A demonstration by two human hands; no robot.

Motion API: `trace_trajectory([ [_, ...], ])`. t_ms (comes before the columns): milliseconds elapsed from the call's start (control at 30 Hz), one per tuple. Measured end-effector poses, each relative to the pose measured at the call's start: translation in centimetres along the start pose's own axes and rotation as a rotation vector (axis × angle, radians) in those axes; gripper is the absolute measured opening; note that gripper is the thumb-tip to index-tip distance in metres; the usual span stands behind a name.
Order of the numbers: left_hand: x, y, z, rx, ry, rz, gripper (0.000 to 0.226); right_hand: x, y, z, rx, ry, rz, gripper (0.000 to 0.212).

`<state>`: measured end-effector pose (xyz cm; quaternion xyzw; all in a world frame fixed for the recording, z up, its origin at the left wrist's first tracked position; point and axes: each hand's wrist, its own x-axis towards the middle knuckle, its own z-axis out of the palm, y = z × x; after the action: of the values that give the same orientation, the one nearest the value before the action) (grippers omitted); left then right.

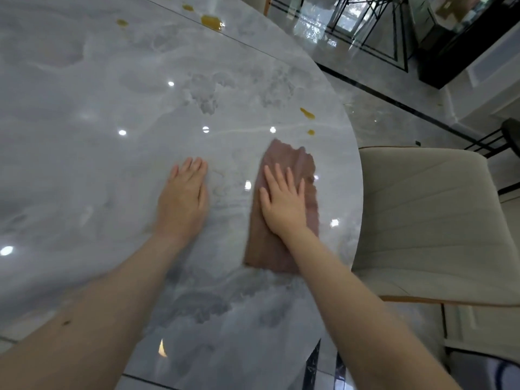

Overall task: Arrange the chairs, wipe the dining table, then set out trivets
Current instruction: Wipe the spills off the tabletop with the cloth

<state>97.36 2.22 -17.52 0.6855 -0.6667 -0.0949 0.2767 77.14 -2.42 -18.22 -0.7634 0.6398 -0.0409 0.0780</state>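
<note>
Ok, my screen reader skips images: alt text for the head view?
Right hand presses a brown cloth flat on a glossy grey marble table; left hand rests bare beside it. Yellow spills lie beyond, a cream chair right.

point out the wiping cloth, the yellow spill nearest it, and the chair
wiping cloth (pixel 284 153), head view, far end beyond the fingertips
yellow spill (pixel 310 132), head view, middle of the small blot just past the cloth
chair (pixel 427 220), head view, middle of the cream backrest at the table's right edge

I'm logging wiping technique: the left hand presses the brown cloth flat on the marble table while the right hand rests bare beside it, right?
Sides are swapped. In the head view the right hand presses the brown cloth flat on the marble table; the left hand rests bare beside it.
</note>
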Motion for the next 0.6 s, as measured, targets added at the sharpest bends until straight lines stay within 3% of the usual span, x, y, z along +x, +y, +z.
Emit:
trace_trajectory([
  [167, -4.8, -1.0, -0.7, 0.182, -0.026, -0.070, 0.054, -6.1, -5.9, 1.1, 0.020, -0.040, -0.343, 0.055],
  [300, -5.6, -1.0, -0.6, 0.303, -0.128, -0.167, 0.059, -12.4, -0.1, -0.4, -0.043, -0.139, -0.554, 0.055],
  [433, -5.6, -0.7, -0.3, 0.323, -0.155, -0.217, 0.063, -7.8, 5.4, -1.9, -0.018, -0.135, -0.269, 0.055],
  [533, -5.5, -0.9, -0.1, 0.323, -0.136, -0.226, 0.063, -2.1, 2.3, -1.0, -0.031, -0.072, -0.073, 0.054],
  [600, -5.5, -1.0, 0.1, 0.338, -0.121, -0.213, 0.062, 0.1, -1.5, 0.1, -0.028, -0.056, -0.041, 0.053],
])
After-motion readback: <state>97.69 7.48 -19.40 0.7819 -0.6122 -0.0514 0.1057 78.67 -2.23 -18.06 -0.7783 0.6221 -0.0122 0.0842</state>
